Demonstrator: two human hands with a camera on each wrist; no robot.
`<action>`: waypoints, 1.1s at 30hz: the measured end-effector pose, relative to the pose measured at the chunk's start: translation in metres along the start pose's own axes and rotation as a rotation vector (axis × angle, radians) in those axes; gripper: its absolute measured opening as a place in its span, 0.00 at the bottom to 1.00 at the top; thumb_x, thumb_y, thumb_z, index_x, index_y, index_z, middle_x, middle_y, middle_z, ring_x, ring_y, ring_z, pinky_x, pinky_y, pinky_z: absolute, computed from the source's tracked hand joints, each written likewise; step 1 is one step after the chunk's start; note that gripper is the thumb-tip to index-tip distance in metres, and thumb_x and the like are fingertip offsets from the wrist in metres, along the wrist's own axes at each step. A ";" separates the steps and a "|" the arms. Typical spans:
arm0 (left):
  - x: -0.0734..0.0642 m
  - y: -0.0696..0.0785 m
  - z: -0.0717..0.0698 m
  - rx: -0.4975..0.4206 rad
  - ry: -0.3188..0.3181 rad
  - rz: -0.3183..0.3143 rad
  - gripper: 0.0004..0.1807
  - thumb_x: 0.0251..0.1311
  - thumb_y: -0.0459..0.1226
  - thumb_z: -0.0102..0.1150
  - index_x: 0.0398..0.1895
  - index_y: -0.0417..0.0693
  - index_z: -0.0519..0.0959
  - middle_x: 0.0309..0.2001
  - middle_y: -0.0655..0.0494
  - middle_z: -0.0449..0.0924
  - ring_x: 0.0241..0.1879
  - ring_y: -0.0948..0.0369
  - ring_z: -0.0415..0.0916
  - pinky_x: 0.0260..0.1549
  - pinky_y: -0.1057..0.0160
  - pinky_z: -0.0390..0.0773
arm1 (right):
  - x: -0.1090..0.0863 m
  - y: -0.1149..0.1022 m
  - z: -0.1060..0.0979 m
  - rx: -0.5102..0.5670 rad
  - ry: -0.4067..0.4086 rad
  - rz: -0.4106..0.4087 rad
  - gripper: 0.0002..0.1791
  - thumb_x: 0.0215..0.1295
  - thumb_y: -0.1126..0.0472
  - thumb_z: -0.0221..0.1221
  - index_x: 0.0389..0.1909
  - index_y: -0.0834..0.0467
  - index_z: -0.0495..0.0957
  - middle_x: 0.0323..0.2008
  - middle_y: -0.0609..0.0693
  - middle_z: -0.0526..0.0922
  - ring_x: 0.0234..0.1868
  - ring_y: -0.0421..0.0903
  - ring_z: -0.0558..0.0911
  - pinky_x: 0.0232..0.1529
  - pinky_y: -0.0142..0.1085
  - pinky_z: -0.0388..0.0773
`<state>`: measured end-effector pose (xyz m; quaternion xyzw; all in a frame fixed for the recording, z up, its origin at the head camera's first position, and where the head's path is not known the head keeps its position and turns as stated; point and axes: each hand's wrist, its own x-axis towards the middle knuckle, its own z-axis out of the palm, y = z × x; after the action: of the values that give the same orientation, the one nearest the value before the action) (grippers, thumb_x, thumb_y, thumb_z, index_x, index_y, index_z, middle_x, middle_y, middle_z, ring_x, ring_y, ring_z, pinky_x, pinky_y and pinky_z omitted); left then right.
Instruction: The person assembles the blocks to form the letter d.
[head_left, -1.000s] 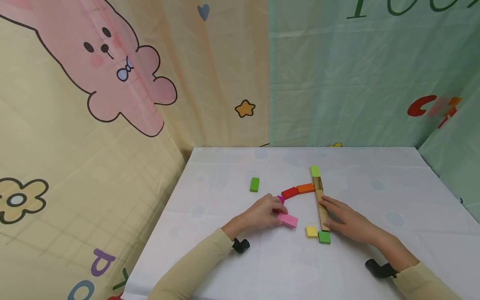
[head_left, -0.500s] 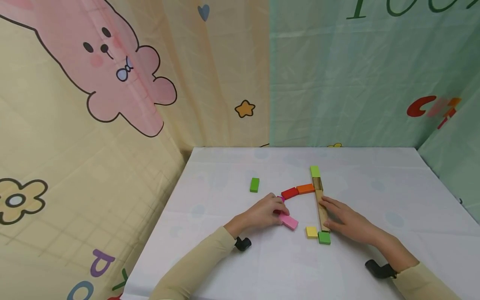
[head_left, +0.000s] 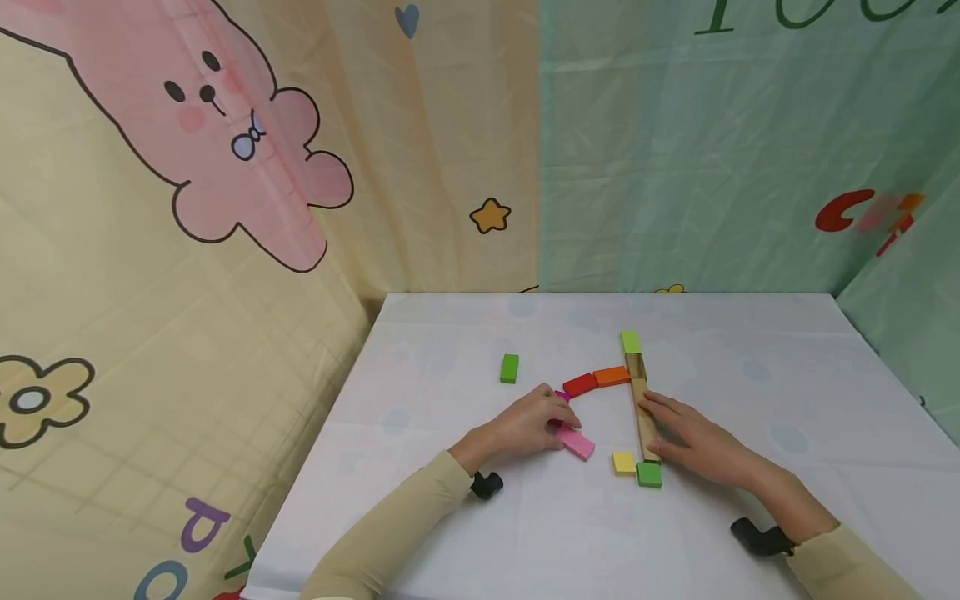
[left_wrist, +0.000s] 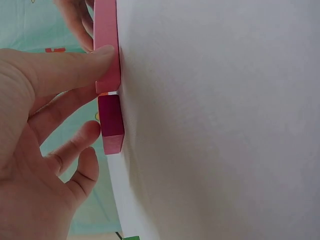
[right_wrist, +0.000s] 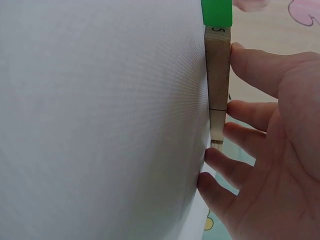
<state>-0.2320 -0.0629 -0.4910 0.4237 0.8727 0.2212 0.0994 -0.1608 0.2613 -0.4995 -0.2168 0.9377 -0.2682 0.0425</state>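
Note:
My left hand (head_left: pixel 528 421) pinches a pink block (head_left: pixel 577 444) lying on the white table; its thumb (left_wrist: pixel 102 60) presses the near side, and the index finger is partly hidden behind the block. End to end with it, a magenta block (left_wrist: pixel 111 115) sits beside my other left fingers. A line of plain wooden blocks (head_left: pixel 647 425) runs away from me. Along its right side, my right hand (head_left: pixel 693 437) touches the wood with thumb and fingertips, fingers spread and loosely bent. A red block (head_left: pixel 580 385) and an orange block (head_left: pixel 612 377) link the magenta one to the wooden line.
A light green block (head_left: pixel 630 342) caps the far end of the wooden line. At the near end are a green block (head_left: pixel 649 475) and a yellow block (head_left: pixel 623 464). Another green block (head_left: pixel 509 368) lies apart at the back left. Printed curtains hang behind the table (head_left: pixel 450 325).
The pink block has turned slightly, its right end swinging toward me, with the left hand shifting a little along with it. My right hand has stayed in place.

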 end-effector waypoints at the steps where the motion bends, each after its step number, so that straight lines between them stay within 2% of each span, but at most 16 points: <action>1: 0.000 0.000 0.000 -0.007 -0.002 -0.002 0.17 0.59 0.38 0.72 0.52 0.63 0.86 0.46 0.76 0.79 0.53 0.69 0.63 0.45 0.75 0.71 | 0.000 0.000 0.000 0.000 0.000 -0.001 0.41 0.71 0.42 0.59 0.77 0.58 0.60 0.76 0.60 0.56 0.73 0.66 0.58 0.63 0.66 0.63; 9: 0.000 -0.001 -0.001 -0.017 -0.024 -0.013 0.16 0.59 0.38 0.73 0.50 0.65 0.87 0.42 0.78 0.80 0.52 0.69 0.63 0.44 0.75 0.72 | 0.001 -0.001 0.000 0.004 -0.005 0.005 0.41 0.71 0.41 0.59 0.77 0.59 0.60 0.76 0.61 0.55 0.73 0.67 0.57 0.63 0.66 0.63; 33: -0.003 -0.002 -0.004 -0.022 -0.037 -0.023 0.15 0.59 0.37 0.72 0.49 0.64 0.87 0.42 0.78 0.80 0.52 0.69 0.63 0.43 0.76 0.72 | 0.001 -0.002 0.000 0.000 0.001 0.007 0.41 0.70 0.43 0.60 0.77 0.59 0.60 0.76 0.60 0.56 0.73 0.66 0.58 0.63 0.65 0.64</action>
<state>-0.2331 -0.0679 -0.4886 0.4164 0.8732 0.2216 0.1228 -0.1611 0.2589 -0.4987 -0.2134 0.9385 -0.2679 0.0429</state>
